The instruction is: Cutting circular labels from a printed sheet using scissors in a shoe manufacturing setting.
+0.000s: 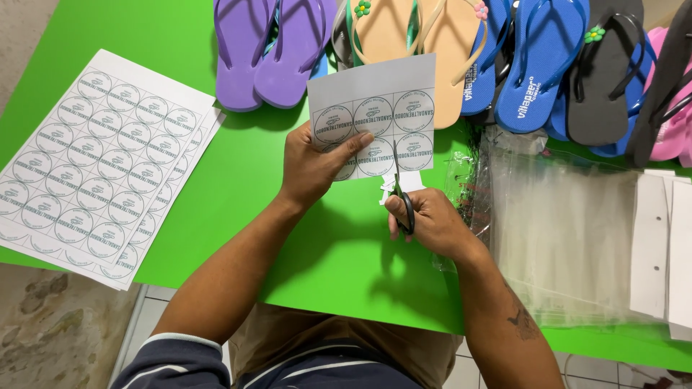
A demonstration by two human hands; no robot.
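Note:
My left hand (311, 162) holds up a small sheet of paper (375, 108) printed with round labels, thumb pressed on its lower left. My right hand (425, 220) grips black-handled scissors (401, 189), whose blades point up into the sheet's bottom edge between two columns of labels. Both hands hover above the green table (245, 187). A few small white paper scraps (412, 180) lie just under the sheet.
A stack of full label sheets (94, 162) lies at the left. Several flip-flops run along the far edge: purple (270, 50), tan (411, 36), blue (537, 61), black (602, 75), pink (670, 130). Clear plastic bags (569, 230) and white card strips (663, 245) lie at the right.

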